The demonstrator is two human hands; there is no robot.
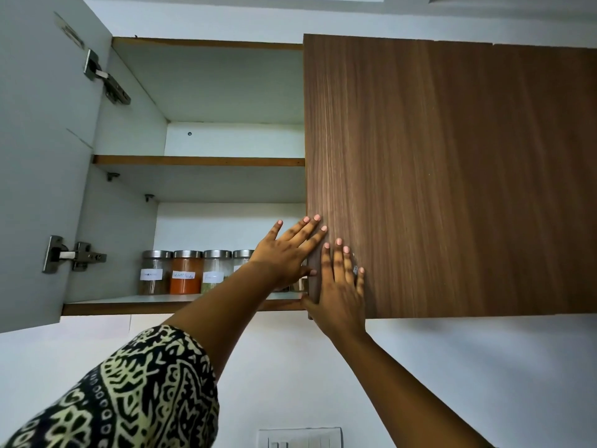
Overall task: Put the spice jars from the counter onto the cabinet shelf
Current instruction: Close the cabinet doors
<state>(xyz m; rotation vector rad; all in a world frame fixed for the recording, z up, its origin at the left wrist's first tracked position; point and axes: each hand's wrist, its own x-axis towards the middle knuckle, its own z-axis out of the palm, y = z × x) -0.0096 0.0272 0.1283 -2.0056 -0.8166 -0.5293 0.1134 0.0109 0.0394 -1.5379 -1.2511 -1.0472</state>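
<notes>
looks like the spice jars (185, 272) are sitting in a row on the lower shelf (122, 299), so the right door (452, 176) is getting dealt with now; left hand (287, 253) and right hand (342, 286) are both lying flat at its inner edge, fingers straight and spread, holding nothing; I'd be pushing evenly, keeping thumbs out of the gap, then swinging the left door (42, 156) shut too
</notes>
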